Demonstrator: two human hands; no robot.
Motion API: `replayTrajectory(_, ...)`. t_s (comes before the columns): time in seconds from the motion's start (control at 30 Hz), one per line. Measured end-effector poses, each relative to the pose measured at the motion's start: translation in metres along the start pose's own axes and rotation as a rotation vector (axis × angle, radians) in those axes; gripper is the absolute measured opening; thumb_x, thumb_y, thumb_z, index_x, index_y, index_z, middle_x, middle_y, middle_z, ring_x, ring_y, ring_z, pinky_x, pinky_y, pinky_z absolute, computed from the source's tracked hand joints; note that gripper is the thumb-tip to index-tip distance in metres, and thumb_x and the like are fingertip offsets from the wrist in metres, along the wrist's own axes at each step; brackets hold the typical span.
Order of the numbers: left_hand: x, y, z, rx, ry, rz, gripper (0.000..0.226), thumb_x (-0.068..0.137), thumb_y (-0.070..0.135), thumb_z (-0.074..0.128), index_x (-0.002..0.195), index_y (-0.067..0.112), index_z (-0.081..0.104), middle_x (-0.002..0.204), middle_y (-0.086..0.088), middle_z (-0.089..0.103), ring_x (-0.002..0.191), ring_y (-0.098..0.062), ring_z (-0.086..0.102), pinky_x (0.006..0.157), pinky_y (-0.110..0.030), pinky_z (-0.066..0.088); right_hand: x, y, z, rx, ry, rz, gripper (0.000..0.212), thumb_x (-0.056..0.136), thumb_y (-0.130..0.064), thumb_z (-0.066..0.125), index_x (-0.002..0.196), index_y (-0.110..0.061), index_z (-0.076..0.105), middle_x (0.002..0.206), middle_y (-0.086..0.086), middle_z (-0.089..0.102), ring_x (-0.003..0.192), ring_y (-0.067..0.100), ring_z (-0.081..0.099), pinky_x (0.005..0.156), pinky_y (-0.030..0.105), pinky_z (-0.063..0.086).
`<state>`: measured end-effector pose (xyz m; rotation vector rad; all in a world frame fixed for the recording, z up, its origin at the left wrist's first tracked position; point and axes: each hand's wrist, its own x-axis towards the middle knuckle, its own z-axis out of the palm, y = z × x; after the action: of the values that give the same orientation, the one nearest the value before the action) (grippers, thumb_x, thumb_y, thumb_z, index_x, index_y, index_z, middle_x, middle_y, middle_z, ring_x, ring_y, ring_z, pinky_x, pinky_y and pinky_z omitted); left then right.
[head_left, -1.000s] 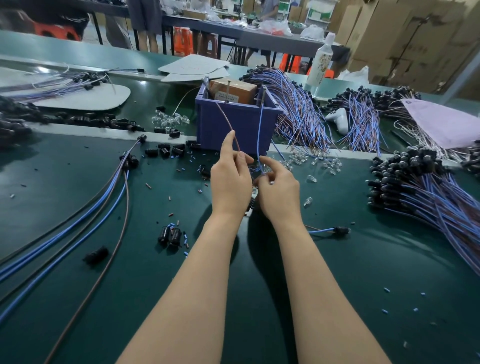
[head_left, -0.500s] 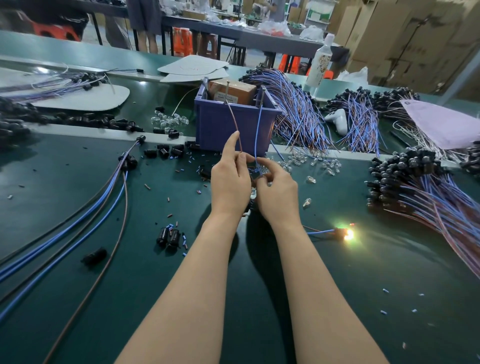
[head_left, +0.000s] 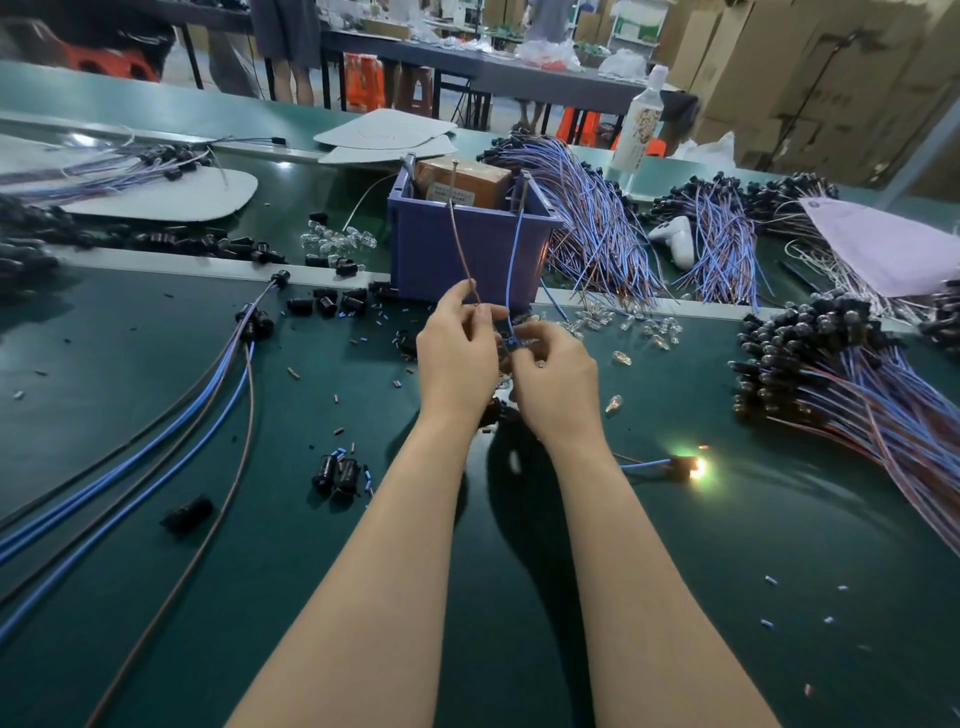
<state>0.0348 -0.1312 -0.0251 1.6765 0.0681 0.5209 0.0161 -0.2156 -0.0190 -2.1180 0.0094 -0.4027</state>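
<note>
Left hand (head_left: 454, 358), at the centre of the frame, pinches a thin brown insulated wire (head_left: 460, 244) between thumb and forefinger. Close beside it, the right hand (head_left: 558, 379) has its fingers curled round a thin blue insulated wire (head_left: 514, 260). Both wires rise to the purple plastic bin (head_left: 441, 249) just above. Toward the lower right, a small black-socketed lamp (head_left: 693, 466) glows on the dark green mat (head_left: 727, 571).

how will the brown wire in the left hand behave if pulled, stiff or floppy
Probably bendy, not stiff: the brown wire curves gently from the left hand up towards the purple box. Likely very light: it is thin, and pinching fingers alone hold it up. Like the blue wire in the right hand, it might kink if tugged hard.
</note>
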Motion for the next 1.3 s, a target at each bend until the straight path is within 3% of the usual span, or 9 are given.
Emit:
replayTrajectory(0.13,0.007,0.016,-0.005,-0.201,-0.068,-0.128,0.019,0.095,0.008,0.053,0.111,0.003,0.063,0.083,0.002,0.063,0.068,-0.007,0.057,0.077,-0.03,0.052,0.003,-0.012,-0.01,0.062,-0.117,-0.096,0.015,0.094,-0.016,0.052,0.096,-0.013,0.066,0.082,0.003,0.069,0.076,0.019,0.063,0.076,0.034,0.051)
replayTrajectory(0.4,0.005,0.084,0.009,-0.156,-0.165,0.091,0.017,0.087,0.016,0.066,0.099,0.013,0.054,0.078,0.004,0.063,0.063,-0.005,0.059,0.064,-0.02,0.051,0.023,-0.034,-0.079,-0.205,-0.131,-0.245,0.019,0.093,-0.028,0.057,0.078,-0.021,0.065,0.06,-0.01,0.053,0.052,0.001,0.045,0.048,0.011,0.033)
replayTrajectory(0.5,-0.007,0.099,0.031,0.046,-0.174,0.119,0.034,0.094,0.038,0.056,0.084,0.006,0.061,0.065,0.003,0.058,0.059,-0.009,0.053,0.06,-0.024,0.044,0.028,-0.033,-0.117,-0.096,0.125,-0.273,0.028,0.095,-0.032,0.055,0.081,-0.012,0.068,0.06,-0.004,0.056,0.06,0.011,0.055,0.057,0.021,0.042)
replayTrajectory(0.67,-0.046,0.118,0.101,-0.478,-0.807,-0.639,0.067,0.095,0.063,0.022,0.077,0.008,0.056,0.038,0.004,0.041,0.026,-0.004,0.026,0.035,-0.006,0.02,0.016,-0.014,-0.164,0.431,0.615,-0.173,0.028,0.098,-0.022,0.05,0.071,-0.018,0.06,0.05,-0.01,0.057,0.043,0.004,0.051,0.045,0.02,0.042)
replayTrajectory(0.8,-0.058,0.131,0.155,-0.902,-0.577,-0.635,0.032,0.103,0.026,0.038,0.076,0.012,0.049,0.042,0.008,0.043,0.03,0.001,0.031,0.032,-0.01,0.025,-0.001,0.029,-0.204,0.59,0.866,-0.025,0.031,0.099,-0.023,0.047,0.073,-0.018,0.061,0.05,-0.008,0.062,0.04,0.005,0.054,0.044,0.018,0.044)
replayTrajectory(0.93,-0.077,0.14,0.216,-0.699,-0.601,-0.502,0.029,0.101,0.011,0.043,0.074,0.008,0.054,0.058,0.001,0.053,0.036,0.001,0.043,0.039,-0.01,0.039,-0.02,0.081,-0.234,0.699,0.981,0.281,0.041,0.101,-0.029,0.044,0.065,-0.014,0.057,0.043,-0.005,0.059,0.035,0.007,0.052,0.039,0.016,0.042)
replayTrajectory(1.03,-0.104,0.138,0.26,-0.579,-0.764,-0.575,0.029,0.1,0.002,0.038,0.072,0.005,0.044,0.068,-0.005,0.048,0.051,-0.012,0.046,0.045,-0.016,0.033,-0.03,0.109,-0.252,1.132,0.992,0.481,0.04,0.102,-0.028,0.039,0.07,-0.011,0.055,0.044,-0.005,0.061,0.037,0.004,0.055,0.039,0.015,0.045)
replayTrajectory(1.17,-0.124,0.112,0.295,-0.283,-0.876,-0.632,0.027,0.096,0.006,0.043,0.07,0.011,0.042,0.08,-0.007,0.047,0.082,-0.019,0.047,0.079,-0.032,0.041,-0.038,0.131,-0.261,1.499,1.003,0.514,0.037,0.104,-0.021,0.032,0.079,-0.005,0.053,0.066,0.008,0.066,0.056,0.012,0.065,0.057,0.02,0.054)
replayTrajectory(1.3,-0.13,0.098,0.298,-0.373,-0.779,-0.719,0.022,0.096,0.007,0.039,0.116,0.001,0.048,0.113,-0.015,0.055,0.108,-0.026,0.054,0.104,-0.037,0.042,-0.034,0.132,-0.256,1.426,1.025,0.528,0.027,0.103,-0.017,0.036,0.088,-0.002,0.053,0.092,0.013,0.062,0.082,0.019,0.063,0.082,0.029,0.054)
